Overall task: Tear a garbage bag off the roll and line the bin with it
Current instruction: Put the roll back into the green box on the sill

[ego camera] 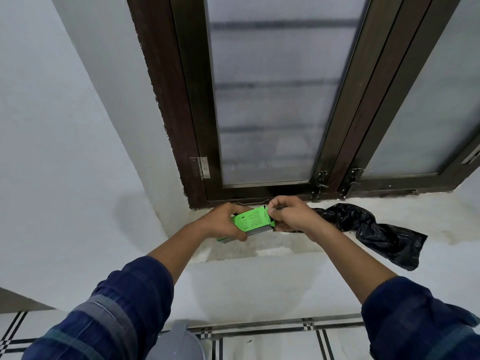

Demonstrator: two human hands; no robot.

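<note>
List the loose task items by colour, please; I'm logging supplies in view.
Green: 1, the box, held by the left hand, its flap pinched by the right hand
Black: 1, the garbage bag on the sill
Grey: 1, the bin
Total: 3

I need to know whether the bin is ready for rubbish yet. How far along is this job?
Not ready yet. Done, it seems: a black garbage bag already lies loose on the window sill. In hand: the left hand grips the green box while the right hand works at its open flap. Left: the grey bin below shows no liner, so lining it remains.
</note>
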